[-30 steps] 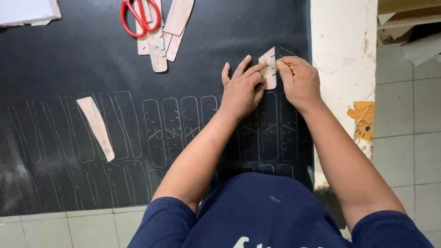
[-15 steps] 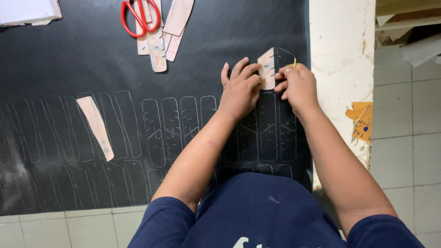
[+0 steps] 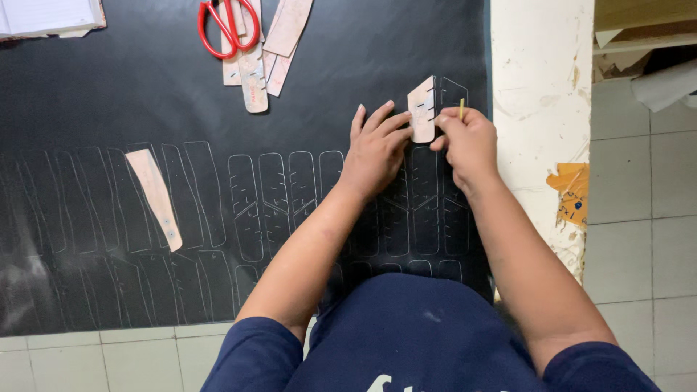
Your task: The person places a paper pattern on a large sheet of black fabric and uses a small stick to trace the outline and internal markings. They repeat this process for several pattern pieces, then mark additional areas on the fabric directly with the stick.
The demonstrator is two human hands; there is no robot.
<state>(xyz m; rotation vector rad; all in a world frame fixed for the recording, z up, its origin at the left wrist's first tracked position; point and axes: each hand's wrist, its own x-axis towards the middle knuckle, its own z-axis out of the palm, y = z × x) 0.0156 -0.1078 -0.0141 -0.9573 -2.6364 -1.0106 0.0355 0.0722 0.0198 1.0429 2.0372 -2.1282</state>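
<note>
My left hand (image 3: 374, 149) lies flat on a large black sheet (image 3: 109, 94), its fingertips pressing on a small notched cardboard template (image 3: 422, 107). My right hand (image 3: 468, 138) holds a thin yellow pencil (image 3: 461, 109) upright against the template's right edge. Rows of traced white outlines (image 3: 276, 196) cover the sheet's lower half, some under my forearms.
Red-handled scissors (image 3: 225, 29) lie on a pile of cardboard templates (image 3: 265, 51) at the top. Another long template (image 3: 154, 197) rests at the left. A notebook corner (image 3: 47, 16) shows top left. A white ledge (image 3: 541, 109) and tiled floor (image 3: 639, 218) lie to the right.
My right hand shifted slightly along the template's right edge with the pencil. My left hand stays pressed on the template.
</note>
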